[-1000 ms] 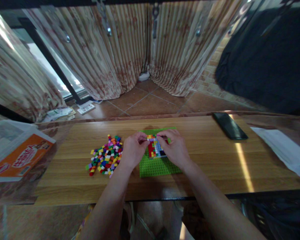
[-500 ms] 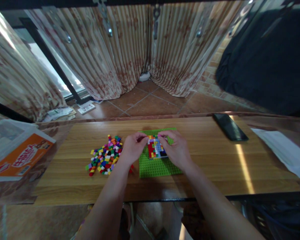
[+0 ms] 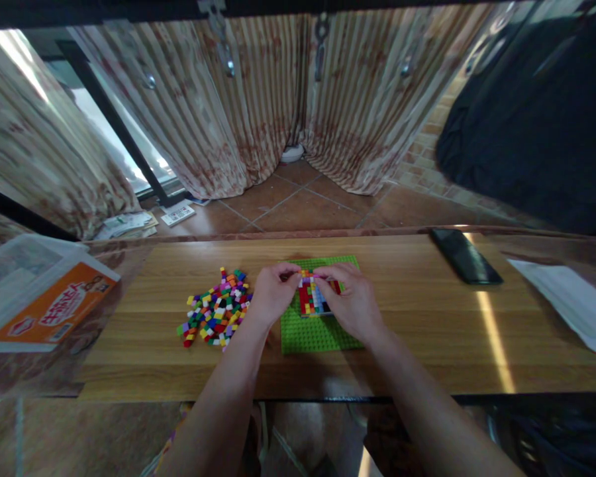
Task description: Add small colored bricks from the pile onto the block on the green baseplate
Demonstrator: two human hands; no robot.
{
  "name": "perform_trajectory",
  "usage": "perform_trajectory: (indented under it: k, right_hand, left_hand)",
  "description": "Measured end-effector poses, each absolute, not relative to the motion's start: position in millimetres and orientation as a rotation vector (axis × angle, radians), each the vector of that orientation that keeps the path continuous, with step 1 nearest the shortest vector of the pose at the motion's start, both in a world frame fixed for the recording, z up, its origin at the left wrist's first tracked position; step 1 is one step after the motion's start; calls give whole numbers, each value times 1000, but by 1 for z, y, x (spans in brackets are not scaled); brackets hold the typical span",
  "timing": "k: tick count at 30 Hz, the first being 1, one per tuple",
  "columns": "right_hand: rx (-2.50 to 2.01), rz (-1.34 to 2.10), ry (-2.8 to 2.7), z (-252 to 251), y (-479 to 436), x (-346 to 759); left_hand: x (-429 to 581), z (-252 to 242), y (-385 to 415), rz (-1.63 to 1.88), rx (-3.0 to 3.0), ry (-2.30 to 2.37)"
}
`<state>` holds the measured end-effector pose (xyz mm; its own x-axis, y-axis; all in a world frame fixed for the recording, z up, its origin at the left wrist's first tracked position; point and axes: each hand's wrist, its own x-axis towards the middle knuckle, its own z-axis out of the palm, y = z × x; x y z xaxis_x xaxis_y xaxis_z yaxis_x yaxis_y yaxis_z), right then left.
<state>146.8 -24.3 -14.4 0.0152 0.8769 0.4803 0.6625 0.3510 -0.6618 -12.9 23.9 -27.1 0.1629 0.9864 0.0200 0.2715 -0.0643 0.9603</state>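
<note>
A green baseplate (image 3: 312,334) lies on the wooden table (image 3: 407,331) in front of me. A patch of small coloured bricks (image 3: 314,298) is built on its far half. My left hand (image 3: 273,297) and my right hand (image 3: 350,301) meet over the far edge of that patch, fingers curled in a pinch. What the fingertips hold is too small to make out. A loose heap of small coloured bricks (image 3: 216,315) lies on the table just left of my left hand.
A black phone (image 3: 465,255) lies at the table's far right, with white paper (image 3: 569,305) beyond it. A clear plastic box with an orange label (image 3: 49,308) sits at the left. Striped curtains (image 3: 258,99) and tiled floor lie behind the table.
Both hands stay pinched over the far edge of the brick patch. The view has shifted slightly, so everything sits a little further right.
</note>
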Motion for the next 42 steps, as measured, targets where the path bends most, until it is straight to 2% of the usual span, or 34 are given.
perform_trajectory:
  k: [8,16,42]
  right_hand:
    - [-1399,126,-1969,-19,-29,134]
    - [-1524,18,-1969,-20,-29,123]
    - [-1486,70,-1787,-25,-29,120]
  left_hand:
    - [-14,-28,22,999,1497,1243]
    - [-21,-26,17,940,1435,1215]
    - [-20,-18,15,900,1614,1255]
